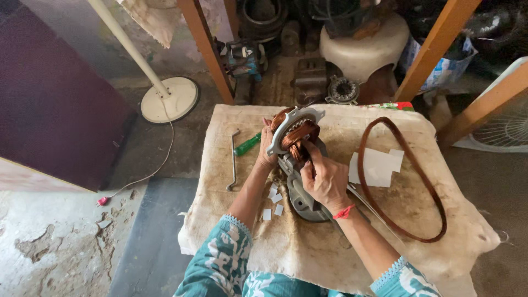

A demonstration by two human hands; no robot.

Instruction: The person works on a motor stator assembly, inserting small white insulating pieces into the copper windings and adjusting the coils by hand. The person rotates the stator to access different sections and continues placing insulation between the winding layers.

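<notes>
A grey metal motor stator point(295, 125) with copper wire windings stands tilted on a cloth-covered table point(330, 253). My left hand point(265, 151) grips its left side and steadies it. My right hand point(324, 176) presses its fingers into the copper coil at the middle of the stator. A grey metal housing part point(301, 201) lies under the stator, just below my right hand. Small white paper slips point(273, 202) lie on the cloth by my left wrist.
A green-handled screwdriver point(247, 144) and a bent metal rod point(234, 162) lie left of the stator. A large loop of copper wire point(404, 181) and white paper sheets point(379, 165) lie to the right. Fan stand base point(169, 99), wooden posts and motor parts stand behind.
</notes>
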